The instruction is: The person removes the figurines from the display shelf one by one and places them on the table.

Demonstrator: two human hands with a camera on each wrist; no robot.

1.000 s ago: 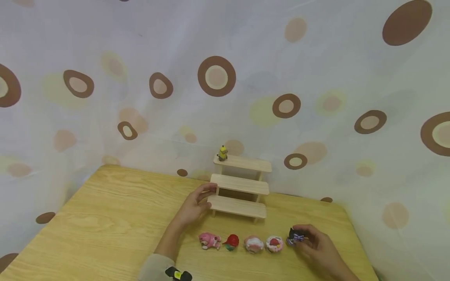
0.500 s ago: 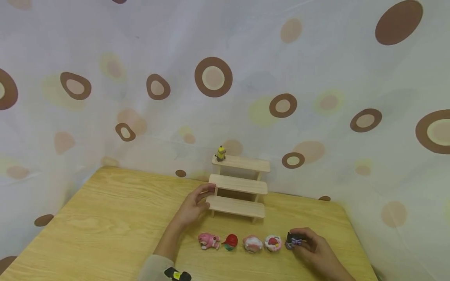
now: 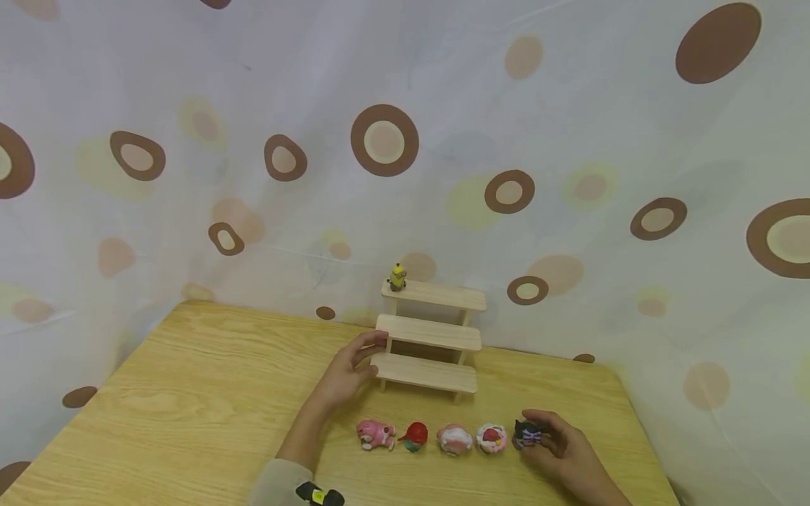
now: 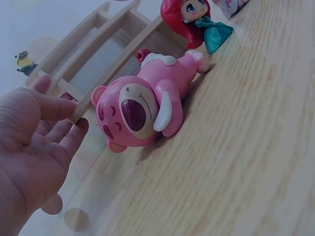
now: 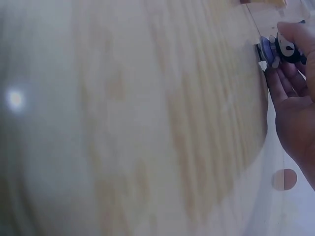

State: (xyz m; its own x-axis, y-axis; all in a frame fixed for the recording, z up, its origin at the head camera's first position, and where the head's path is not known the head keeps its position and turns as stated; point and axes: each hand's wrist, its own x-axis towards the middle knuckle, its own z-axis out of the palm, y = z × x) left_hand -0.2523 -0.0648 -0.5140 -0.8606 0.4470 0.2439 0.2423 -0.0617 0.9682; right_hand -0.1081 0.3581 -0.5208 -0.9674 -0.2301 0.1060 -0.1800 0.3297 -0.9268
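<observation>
My left hand [image 3: 348,371] holds the left end of a three-tier wooden shelf [image 3: 424,371], its fingers by the middle tier and its thumb at the lowest one. At the right, my right hand [image 3: 566,450] pinches a small black and purple figurine [image 3: 527,434] between thumb and fingers, at the end of a row of toys. In the right wrist view, the figurine [image 5: 285,48] is partly covered by the fingers. Nearest the left hand, a pink bear figurine [image 4: 130,110] lies on its front, with a red-haired figurine [image 4: 216,34] beyond it.
A yellow minion figurine [image 3: 397,278] stands at the left end of the top tier. Along the row on the wooden table [image 3: 158,400] are a red-topped figurine [image 3: 415,436], a pink and white figurine [image 3: 455,440] and a round white and pink one [image 3: 491,438]. A spotted curtain [image 3: 443,126] hangs behind.
My right hand has brought the black and purple figurine slightly toward the front, level with the row. The left hand stays at the shelf. The head view has shifted a little.
</observation>
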